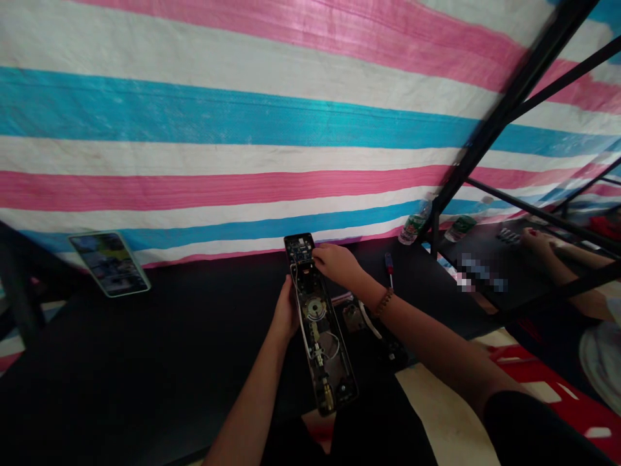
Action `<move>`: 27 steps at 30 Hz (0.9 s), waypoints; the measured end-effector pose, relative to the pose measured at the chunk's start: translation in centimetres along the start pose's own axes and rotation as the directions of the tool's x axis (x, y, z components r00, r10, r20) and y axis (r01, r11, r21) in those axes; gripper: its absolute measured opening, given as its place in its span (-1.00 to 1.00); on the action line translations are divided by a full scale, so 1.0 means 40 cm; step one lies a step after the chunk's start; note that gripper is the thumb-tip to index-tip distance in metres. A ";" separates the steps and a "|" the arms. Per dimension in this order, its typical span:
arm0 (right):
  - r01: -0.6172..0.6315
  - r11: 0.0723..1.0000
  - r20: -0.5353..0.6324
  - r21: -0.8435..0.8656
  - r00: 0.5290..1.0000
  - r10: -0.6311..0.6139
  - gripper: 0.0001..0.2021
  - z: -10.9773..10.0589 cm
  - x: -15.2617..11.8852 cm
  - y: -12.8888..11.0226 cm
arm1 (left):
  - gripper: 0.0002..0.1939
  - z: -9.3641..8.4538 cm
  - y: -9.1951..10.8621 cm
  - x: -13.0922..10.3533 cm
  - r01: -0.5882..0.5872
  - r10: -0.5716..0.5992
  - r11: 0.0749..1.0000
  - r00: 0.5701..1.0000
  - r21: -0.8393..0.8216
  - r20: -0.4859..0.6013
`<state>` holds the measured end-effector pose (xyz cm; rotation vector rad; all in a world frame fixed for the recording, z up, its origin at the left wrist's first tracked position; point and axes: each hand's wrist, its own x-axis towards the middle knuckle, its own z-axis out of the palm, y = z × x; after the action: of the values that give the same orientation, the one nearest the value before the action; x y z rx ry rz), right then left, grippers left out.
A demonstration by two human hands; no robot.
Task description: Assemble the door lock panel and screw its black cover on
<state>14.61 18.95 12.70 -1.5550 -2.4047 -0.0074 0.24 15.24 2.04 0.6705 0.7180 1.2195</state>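
Note:
A long black electronic door lock panel (334, 349), its inside facing up, slants across the table's front edge. A circuit board (299, 251) sits at its far end, with a white cable down one side and brass-coloured parts near the close end. My left hand (285, 312) is closed around the panel's left edge, some fingers hidden beneath. My right hand (334, 262) is at the circuit board's right side, fingertips pinched together; whatever they hold is too small to make out. Right of the panel, partly under my right forearm, lies a second dark part (353, 318) with a pale strip.
A screwdriver (389, 264) lies on the black table (194, 349) to the right. A phone (110, 264) leans at the back left. Plastic bottles (411, 228) stand near the metal frame (478, 149). Another person's hands (538, 241) are at the neighbouring table. Striped sheeting hangs behind.

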 end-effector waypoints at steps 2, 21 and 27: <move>-0.019 0.997 0.055 -0.069 0.998 0.023 -0.83 0.004 0.009 -0.014 | -0.32 0.004 0.002 -0.004 0.079 -0.076 0.995 0.996 -0.053 0.053; 0.007 0.990 0.128 -0.142 0.992 0.012 -0.80 0.006 0.007 -0.034 | -0.40 -0.020 -0.050 0.017 -0.064 0.060 0.995 0.997 -0.071 -0.049; -0.127 0.991 0.046 0.047 0.991 0.125 -0.84 0.023 0.008 -0.013 | -0.39 -0.017 -0.048 0.009 -0.050 0.047 0.994 0.998 -0.098 -0.033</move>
<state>13.80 19.16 11.97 -1.6969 -2.3150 0.1116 0.89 15.23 0.09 0.5919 0.6653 1.3039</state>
